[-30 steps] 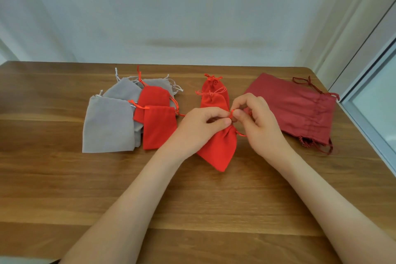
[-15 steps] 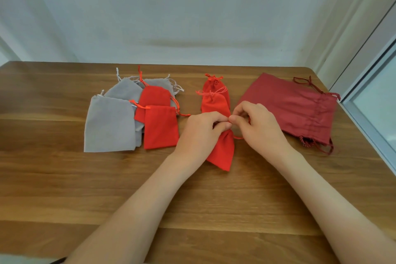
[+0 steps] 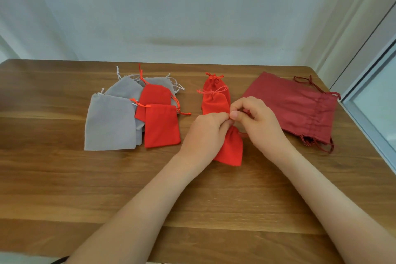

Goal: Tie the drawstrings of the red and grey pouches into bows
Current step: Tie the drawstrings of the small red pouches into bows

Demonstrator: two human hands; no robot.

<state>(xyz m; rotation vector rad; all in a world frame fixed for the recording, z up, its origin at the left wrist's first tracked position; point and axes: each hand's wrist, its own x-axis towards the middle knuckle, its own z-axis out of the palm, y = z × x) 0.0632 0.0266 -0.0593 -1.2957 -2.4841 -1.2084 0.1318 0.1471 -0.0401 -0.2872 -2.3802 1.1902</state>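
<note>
Table, bags, two hands on one neck.
On the table (image 3: pixel 64 178), dark bag (image 3: pixel 289 109) lies right, untied pile (image 3: pixel 109 124) left, bowed pouches (image 3: pixel 215 100) beyond the hands: sorted by progress, we judge. Our left hand (image 3: pixel 205 133) and right hand (image 3: pixel 257 122), fingers curled, pinch the cords (image 3: pixel 243 134) at the neck of the red pouch (image 3: pixel 230 150) mid-table; the knot we cannot see.

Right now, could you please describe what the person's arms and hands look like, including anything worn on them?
The left hand and right hand are bare: no gloves, rings or other jewellery show. The left forearm and right forearm are bare too, with no sleeve, watch or bracelet anywhere up to the frame's lower edge.
</note>
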